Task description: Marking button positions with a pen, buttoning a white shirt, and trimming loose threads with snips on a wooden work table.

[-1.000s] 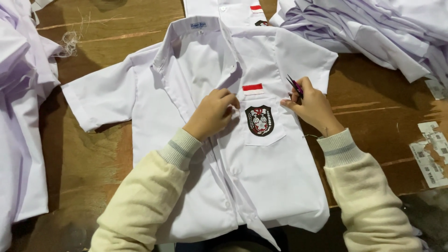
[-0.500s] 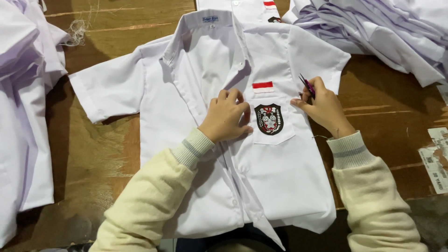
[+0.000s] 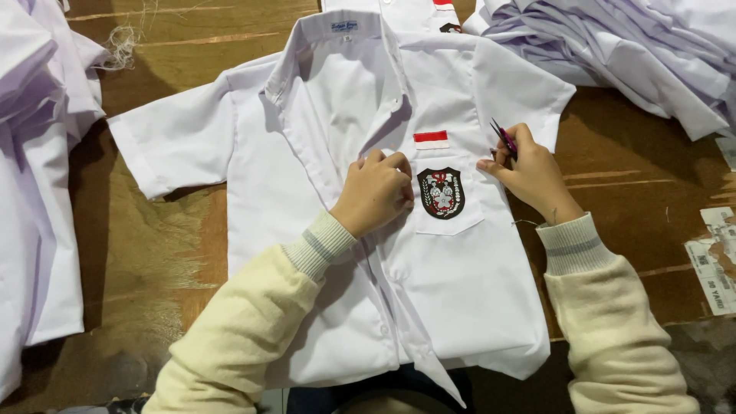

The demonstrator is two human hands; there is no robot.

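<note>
- Left hand (image 3: 376,192) of mine rests curled, knuckles down, on the white shirt (image 3: 322,230) beside its crest pocket (image 3: 445,195).
- My right hand (image 3: 529,172) pinches small snips (image 3: 504,138) at the pocket's far corner.
- Shirt lies spread mid-table (image 3: 153,261).
</note>
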